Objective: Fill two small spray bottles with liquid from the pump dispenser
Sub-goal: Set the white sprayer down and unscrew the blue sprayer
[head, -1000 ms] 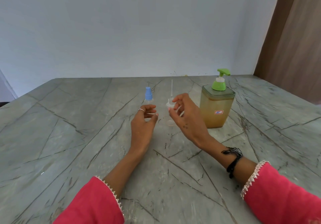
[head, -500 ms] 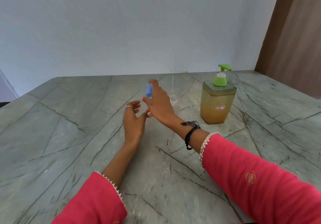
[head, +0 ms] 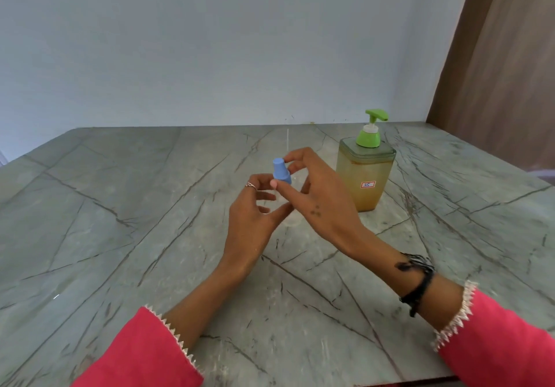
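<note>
Unscrewing looks like the step in hand: the right hand (head: 315,197) pinches the blue spray cap (head: 281,171) while the left hand (head: 255,212) curls around the clear bottle below it, just left of the pump dispenser (head: 365,173) on the tabletop (head: 120,236), so the person should steady the bottle upright and twist only the cap.

Home: stone tabletop (head: 120,236), curtain (head: 504,71).

One view only, head-worn, wide angle, so nothing to overlap with. Looks forward and down over the grey stone table (head: 126,236) from its near edge, facing the pale far wall (head: 210,44). Both forearms enter from the bottom corners; the hands sit close, centre frame. Brown panel (head: 504,65) fills the far right. Straight edges bow toward the borders.
</note>
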